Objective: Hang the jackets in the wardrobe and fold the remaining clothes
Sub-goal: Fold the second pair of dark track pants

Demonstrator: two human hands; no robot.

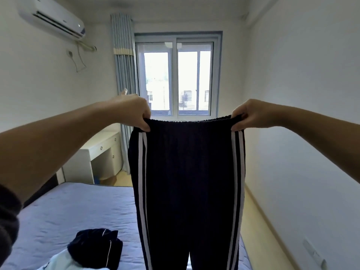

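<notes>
Trousers | left hand, right hand each pinch waistband corners, spread flat for folding | heaped clothes at bed near edge

One head-worn wide-angle view, forward over the bed toward the far window, trousers close ahead

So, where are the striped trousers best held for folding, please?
Hold the striped trousers by the elastic waistband, one hand pinching each end from its outer side, as the left hand and right hand do: stretched flat, it lets the legs hang straight.
</notes>
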